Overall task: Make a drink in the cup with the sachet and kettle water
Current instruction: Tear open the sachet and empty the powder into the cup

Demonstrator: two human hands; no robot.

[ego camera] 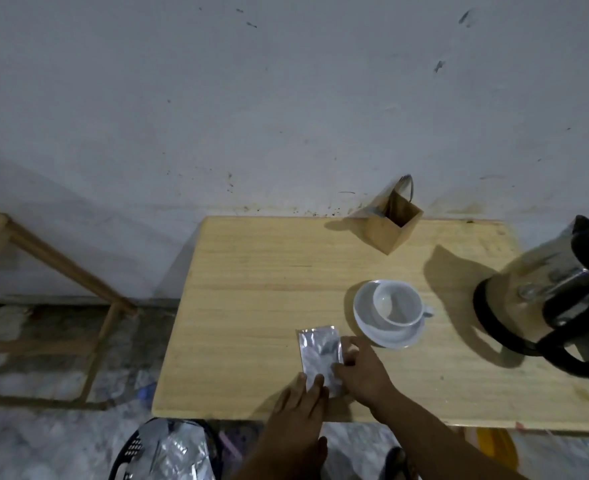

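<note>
A silver foil sachet (pixel 319 355) lies flat on the wooden table (pixel 251 289) near its front edge. My left hand (pixel 301 407) rests its fingertips on the sachet's near end. My right hand (pixel 364 370) touches the sachet's right edge with fingers spread. A white cup (pixel 398 303) stands empty on a white saucer (pixel 383 332) just right of the sachet. A steel kettle (pixel 559 292) with a black handle and base stands at the table's right side.
A wooden box (pixel 390 225) with a spoon and sachets in it stands at the back of the table by the wall. A black basket (pixel 161 452) holding foil packets sits on the floor below the front edge. A wooden frame (pixel 61 268) stands left.
</note>
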